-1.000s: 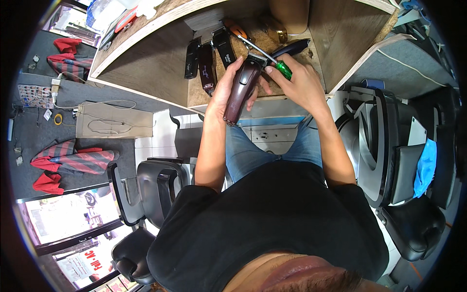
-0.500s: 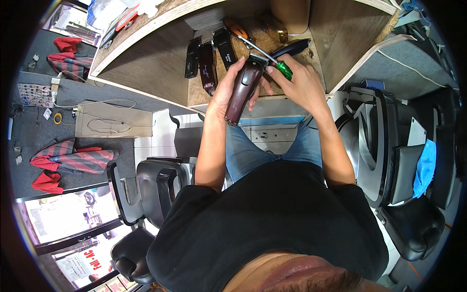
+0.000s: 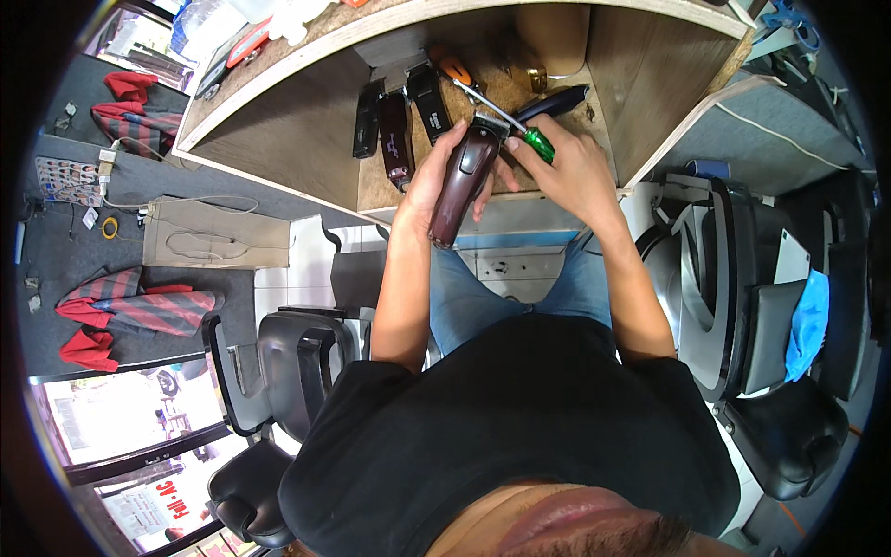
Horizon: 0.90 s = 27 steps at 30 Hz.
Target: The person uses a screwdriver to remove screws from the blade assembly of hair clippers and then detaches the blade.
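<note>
Clipper [image 3: 461,182] and screwdriver [image 3: 539,146] slightly lower in view

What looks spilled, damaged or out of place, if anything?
Nothing looks spilled or visibly damaged around the held clipper and green-handled screwdriver. The red-grey cloth at left looks untidy, lying crumpled on the dark surface.

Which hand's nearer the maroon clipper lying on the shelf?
Left. The left hand is just right of the shelf clipper, holding another maroon clipper; the right hand is farther right, gripping the green-handled screwdriver.
</note>
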Motion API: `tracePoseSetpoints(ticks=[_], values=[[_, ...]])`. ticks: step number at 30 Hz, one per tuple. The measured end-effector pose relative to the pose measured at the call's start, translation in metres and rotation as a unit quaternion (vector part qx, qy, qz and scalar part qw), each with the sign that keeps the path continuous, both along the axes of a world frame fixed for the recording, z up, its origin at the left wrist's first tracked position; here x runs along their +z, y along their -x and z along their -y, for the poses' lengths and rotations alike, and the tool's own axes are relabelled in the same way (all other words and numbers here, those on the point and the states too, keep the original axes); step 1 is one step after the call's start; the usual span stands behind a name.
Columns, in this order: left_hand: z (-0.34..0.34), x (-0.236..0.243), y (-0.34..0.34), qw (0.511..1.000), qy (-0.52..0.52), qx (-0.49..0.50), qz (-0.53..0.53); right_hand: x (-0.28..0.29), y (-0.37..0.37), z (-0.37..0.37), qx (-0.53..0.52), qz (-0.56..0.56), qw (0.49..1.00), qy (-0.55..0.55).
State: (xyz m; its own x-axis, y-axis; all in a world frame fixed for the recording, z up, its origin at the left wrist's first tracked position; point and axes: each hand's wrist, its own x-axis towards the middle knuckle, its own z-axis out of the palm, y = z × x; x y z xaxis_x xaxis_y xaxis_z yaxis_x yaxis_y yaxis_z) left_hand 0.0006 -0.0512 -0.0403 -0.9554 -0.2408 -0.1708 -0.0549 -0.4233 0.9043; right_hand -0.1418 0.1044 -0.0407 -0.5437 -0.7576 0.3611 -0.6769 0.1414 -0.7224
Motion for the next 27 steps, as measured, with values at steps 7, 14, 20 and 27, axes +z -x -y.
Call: tracePoseSetpoints(ticks=[7,14,20,27], values=[[0.0005,0.0003,0.0014,1.000,-0.004,0.000,0.008,0.0024,-0.0004,-0.0008,-0.003,-0.001,1.000,-0.013],[-0.0009,-0.0003,-0.0010,1.000,-0.021,0.018,-0.004,0.0033,-0.0017,-0.0009,0.000,-0.007,1.000,-0.007],[-0.0031,0.0012,-0.0020,0.999,-0.021,0.028,0.000,0.0016,-0.0015,-0.0003,0.003,-0.013,1.000,0.004],[0.0055,-0.0067,-0.0054,0.999,-0.039,-0.005,-0.013,0.0010,-0.0024,0.0000,0.007,-0.013,1.000,0.014]])
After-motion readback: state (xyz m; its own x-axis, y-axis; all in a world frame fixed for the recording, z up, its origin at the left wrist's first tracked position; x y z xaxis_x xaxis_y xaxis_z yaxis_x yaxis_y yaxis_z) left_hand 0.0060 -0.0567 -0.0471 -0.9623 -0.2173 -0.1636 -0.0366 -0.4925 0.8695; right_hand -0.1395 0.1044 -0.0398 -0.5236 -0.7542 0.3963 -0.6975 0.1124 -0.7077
